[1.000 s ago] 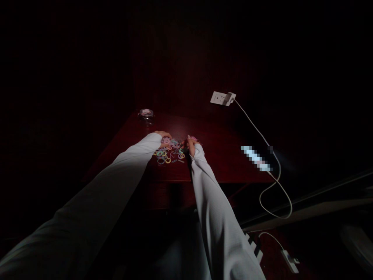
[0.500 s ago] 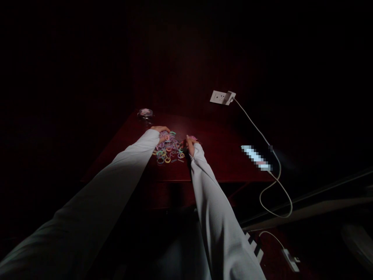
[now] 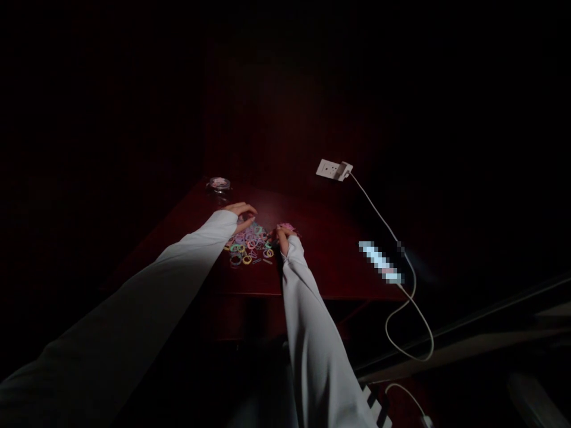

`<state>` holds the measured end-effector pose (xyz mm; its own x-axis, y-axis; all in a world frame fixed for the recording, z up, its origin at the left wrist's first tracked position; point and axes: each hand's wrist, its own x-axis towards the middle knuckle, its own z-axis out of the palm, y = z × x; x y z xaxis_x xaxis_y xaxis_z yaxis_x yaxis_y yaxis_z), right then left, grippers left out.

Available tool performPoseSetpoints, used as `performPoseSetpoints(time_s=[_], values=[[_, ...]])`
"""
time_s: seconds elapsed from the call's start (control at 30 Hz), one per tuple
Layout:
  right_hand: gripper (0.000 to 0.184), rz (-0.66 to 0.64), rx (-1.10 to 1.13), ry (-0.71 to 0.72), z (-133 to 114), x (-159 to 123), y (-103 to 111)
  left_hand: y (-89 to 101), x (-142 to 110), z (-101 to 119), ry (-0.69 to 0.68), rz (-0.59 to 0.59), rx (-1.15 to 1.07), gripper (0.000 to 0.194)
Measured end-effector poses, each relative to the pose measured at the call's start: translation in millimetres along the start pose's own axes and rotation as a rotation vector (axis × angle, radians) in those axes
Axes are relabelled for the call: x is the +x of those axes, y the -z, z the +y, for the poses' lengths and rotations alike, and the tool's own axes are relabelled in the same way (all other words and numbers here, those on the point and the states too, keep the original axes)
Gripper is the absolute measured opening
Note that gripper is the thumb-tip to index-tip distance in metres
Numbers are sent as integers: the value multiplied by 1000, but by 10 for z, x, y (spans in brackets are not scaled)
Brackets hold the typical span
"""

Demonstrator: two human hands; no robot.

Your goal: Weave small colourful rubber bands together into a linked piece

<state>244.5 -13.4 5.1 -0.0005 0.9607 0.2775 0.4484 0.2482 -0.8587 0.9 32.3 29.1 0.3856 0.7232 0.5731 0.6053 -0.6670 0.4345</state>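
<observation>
The left hand [image 3: 238,210], at mid-frame, has its thumb and fingers apart above the pile of colourful bands [image 3: 250,243]; the right hand [image 3: 284,235] curls beside pink bands [image 3: 288,227], its grip impossible to tell. The pile lies at centre on the dark red table [image 3: 330,261]. A lidded jar [image 3: 219,185] stands left of centre, farther up; a wall socket [image 3: 328,169] shows upper right.

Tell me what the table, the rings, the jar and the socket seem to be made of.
Table: probably wood or veneer, dark red, with a soft sheen where light falls.
Rings: perhaps fabric or rubber, in pastel colours; too small to tell.
Jar: clear plastic or glass, by its glints and see-through look.
Socket: likely plastic, by its smooth, even white face.
</observation>
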Motion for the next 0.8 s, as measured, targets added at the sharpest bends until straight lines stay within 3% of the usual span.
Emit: performPoseSetpoints(time_s=[0.33,0.53,0.6,0.73,0.8], values=[[41,37,-107,-98,-48,-96,46,-86,-221,165,25,-156,215,37],[39,53,-181,-58,78,-111,6,84,-244,222,103,-24,215,44],[33,98,-266,-21,98,-135,-18,96,-274,180,131,-7,238,46],[24,-7,-351,120,60,-233,-91,-53,-359,-49,140,-10,262,48],[37,-104,-376,196,26,-284,-137,-194,-418,-214,166,-40,259,51]])
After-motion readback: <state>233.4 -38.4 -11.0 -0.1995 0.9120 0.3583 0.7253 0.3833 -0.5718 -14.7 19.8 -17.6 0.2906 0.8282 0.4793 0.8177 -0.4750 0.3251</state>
